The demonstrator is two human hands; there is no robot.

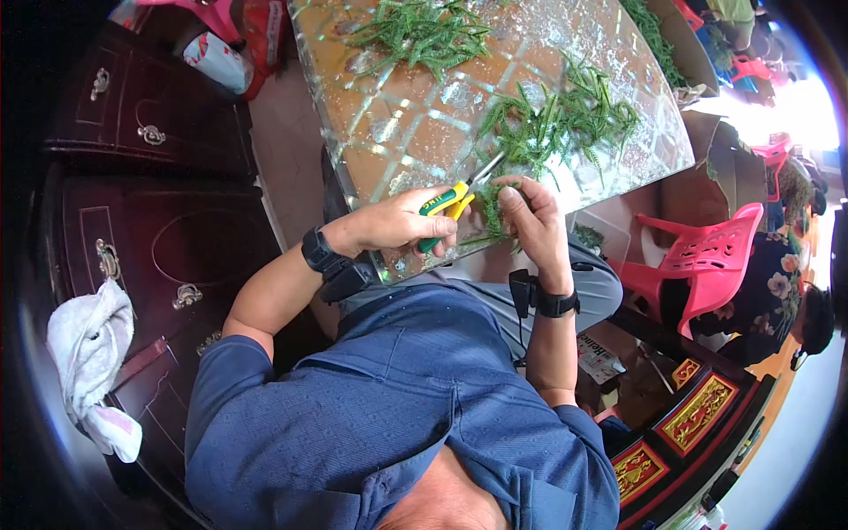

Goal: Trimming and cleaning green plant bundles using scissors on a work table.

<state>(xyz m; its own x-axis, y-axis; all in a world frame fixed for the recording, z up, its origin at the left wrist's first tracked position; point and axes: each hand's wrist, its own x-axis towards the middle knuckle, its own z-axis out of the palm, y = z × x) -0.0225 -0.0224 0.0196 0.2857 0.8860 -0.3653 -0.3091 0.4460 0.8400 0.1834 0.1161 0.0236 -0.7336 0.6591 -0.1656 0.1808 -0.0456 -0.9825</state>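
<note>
Fingers of the left hand (397, 221) curled shut around the yellow-and-green plastic handles of small metal-bladed snips (452, 203), blade tips pointing up and right toward the greenery. Fingers of the right hand (530, 216) closed in a pinch on a thin green feathery sprig (488, 219), holding it just beside the snips, over the near table edge. Held close together and low, seemingly so the stem stays steady within reach of the blades. Just beyond the right hand, a loose heap of the same green sprigs (565, 119); placed within arm's reach, probably as the working pile. Farther up the table, well apart, a second heap of green sprigs (424, 31). Black bands on both wrists.

Underneath, a glass-topped table with a brown diamond-lattice pattern (397, 132), glossy and catching light. To the left, a dark reddish wooden cabinet with metal drawer pulls (177, 238), and a crumpled white towel (88, 353) draped beside it. To the right, a pink slatted plastic chair (707, 256), and past it another person in dark flowered clothing (777, 291). Bright daylight flaring at the upper right.
</note>
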